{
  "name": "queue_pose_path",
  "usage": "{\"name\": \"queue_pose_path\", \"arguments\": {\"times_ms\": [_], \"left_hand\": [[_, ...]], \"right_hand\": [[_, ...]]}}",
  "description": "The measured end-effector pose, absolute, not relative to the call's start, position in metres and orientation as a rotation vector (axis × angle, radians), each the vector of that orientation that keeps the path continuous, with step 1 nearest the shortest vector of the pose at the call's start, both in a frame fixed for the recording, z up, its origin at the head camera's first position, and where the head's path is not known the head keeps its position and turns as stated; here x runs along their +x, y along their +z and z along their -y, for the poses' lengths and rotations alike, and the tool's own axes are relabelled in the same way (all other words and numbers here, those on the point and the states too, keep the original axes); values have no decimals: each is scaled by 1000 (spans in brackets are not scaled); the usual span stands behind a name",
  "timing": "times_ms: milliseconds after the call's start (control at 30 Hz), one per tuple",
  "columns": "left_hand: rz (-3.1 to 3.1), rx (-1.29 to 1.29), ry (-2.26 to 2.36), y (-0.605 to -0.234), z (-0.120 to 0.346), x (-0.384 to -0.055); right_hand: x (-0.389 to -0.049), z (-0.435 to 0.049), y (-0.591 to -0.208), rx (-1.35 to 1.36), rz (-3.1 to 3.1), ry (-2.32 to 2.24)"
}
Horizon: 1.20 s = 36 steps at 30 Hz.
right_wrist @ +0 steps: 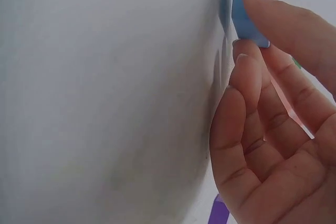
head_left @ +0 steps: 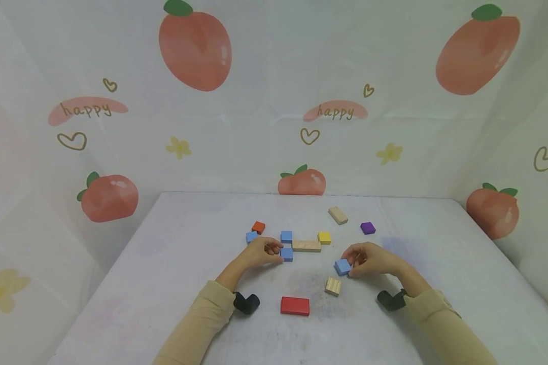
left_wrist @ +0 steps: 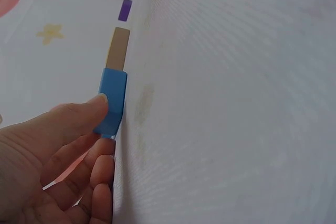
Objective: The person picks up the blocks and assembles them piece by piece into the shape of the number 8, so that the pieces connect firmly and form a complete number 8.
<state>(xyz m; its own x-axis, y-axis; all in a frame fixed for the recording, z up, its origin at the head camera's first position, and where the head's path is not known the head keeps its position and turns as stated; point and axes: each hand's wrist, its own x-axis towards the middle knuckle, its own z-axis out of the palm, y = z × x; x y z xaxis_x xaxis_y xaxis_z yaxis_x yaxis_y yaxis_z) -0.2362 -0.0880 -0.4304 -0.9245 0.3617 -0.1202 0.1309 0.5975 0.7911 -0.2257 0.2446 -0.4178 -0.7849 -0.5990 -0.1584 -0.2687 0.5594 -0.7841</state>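
My left hand (head_left: pixel 260 252) pinches a blue block (head_left: pixel 286 255) at the left end of a long plain wooden block (head_left: pixel 306 246). In the left wrist view its thumb presses on the face of that block, with the fingers curled behind. Another blue block (head_left: pixel 286 236) lies just beyond. To the right, my right hand (head_left: pixel 373 258) grips a separate blue block (head_left: pixel 342 266) between thumb and fingers, close over the table; the right wrist view shows the thumb on its face. A ridged wooden block (head_left: pixel 333 286) lies nearer to me, below the right hand's block.
A red block (head_left: pixel 295 306) lies in front. Behind the left hand are an orange block (head_left: pixel 258 227) and a partly hidden blue block (head_left: pixel 251 236). Yellow (head_left: pixel 324 238), purple (head_left: pixel 367 228) and plain wooden (head_left: pixel 338 215) blocks lie further back on the white table (head_left: pixel 164 263).
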Motion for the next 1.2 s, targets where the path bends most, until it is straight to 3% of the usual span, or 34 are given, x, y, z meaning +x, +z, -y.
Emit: {"name": "queue_pose_path", "arguments": {"times_ms": [1200], "left_hand": [[-2563, 441, 1247, -433, 89, -237]], "right_hand": [[-238, -219, -416, -618, -2479, -1079]]}}
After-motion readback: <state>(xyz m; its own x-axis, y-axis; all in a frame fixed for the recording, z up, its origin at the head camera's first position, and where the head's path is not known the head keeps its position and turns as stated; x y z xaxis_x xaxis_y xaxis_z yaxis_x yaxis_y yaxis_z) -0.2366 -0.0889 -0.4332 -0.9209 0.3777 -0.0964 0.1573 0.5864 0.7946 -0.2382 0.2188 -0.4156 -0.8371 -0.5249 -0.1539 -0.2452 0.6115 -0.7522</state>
